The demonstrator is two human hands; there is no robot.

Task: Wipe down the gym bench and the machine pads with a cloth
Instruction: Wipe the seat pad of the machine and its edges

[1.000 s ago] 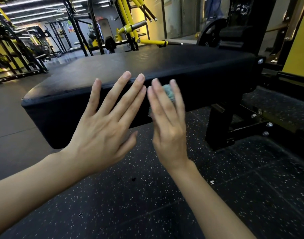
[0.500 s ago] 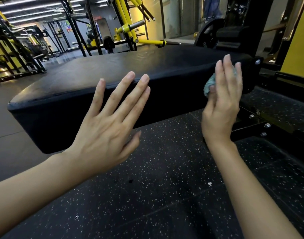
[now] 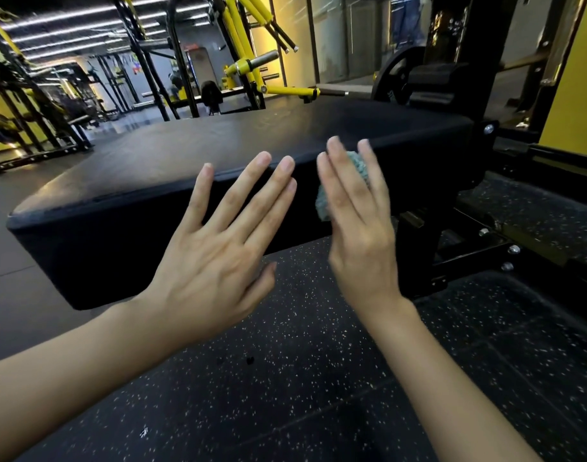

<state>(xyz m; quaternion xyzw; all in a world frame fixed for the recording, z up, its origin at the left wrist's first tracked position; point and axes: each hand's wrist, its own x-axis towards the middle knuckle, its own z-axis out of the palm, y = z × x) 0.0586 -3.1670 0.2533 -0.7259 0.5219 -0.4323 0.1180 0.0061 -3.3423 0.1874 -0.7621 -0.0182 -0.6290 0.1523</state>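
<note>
As we are looking down along our bare forearms, we are facing the near side of the black padded bench (image 3: 218,145), and we are placing everything else against it. Our right hand (image 3: 358,235) is pressing a small teal cloth (image 3: 322,203) flat onto that side, toward the bench's right end and just under its top edge. Its fingers are lying straight and close together rather than curling round the cloth, which is showing beside the palm's left edge and again between the fingers near their tips. This hand is looking slightly smeared. Our left hand (image 3: 212,258) is holding nothing. It is lying open with its fingers spread in front of the same side of the bench, just left of the right hand, and its fingertips are reaching the bench's top edge. We are not able to tell whether its palm is touching the padding. The two hands are staying apart, with a narrow strip of the bench showing between them. Below the bench, a black speckled rubber floor (image 3: 285,378) is running toward us. At the bench's right end, a black steel frame (image 3: 415,258) with bright bolts is carrying the pad. Beyond the bench's far edge a yellow machine (image 3: 242,45) is standing, and a black weight plate (image 3: 393,78) is sitting past its far right corner.
</note>
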